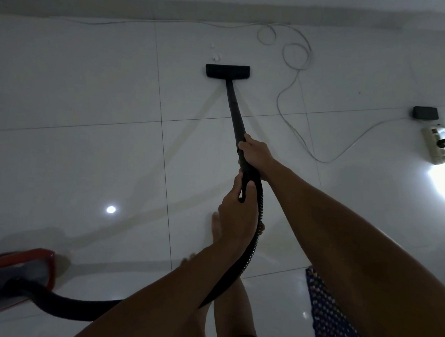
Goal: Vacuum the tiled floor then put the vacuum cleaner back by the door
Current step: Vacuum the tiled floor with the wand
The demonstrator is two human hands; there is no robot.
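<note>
A dim tiled floor was seen from above. A black vacuum wand ran up the centre of the frame to a floor nozzle lying flat near the top. The wand was gripped by the right hand, fingers wrapped round it; below it, the handle bend was held by the left hand, fingers curled round. The ribbed hose trailed down to the red vacuum body at lower left. White scraps lay just beyond the nozzle. A loose white cable looped at upper right, running to a power strip at the right edge; it could be judged likely to be sucked in or snagged if the nozzle were swept rightward, and the hose might be tripped over
</note>
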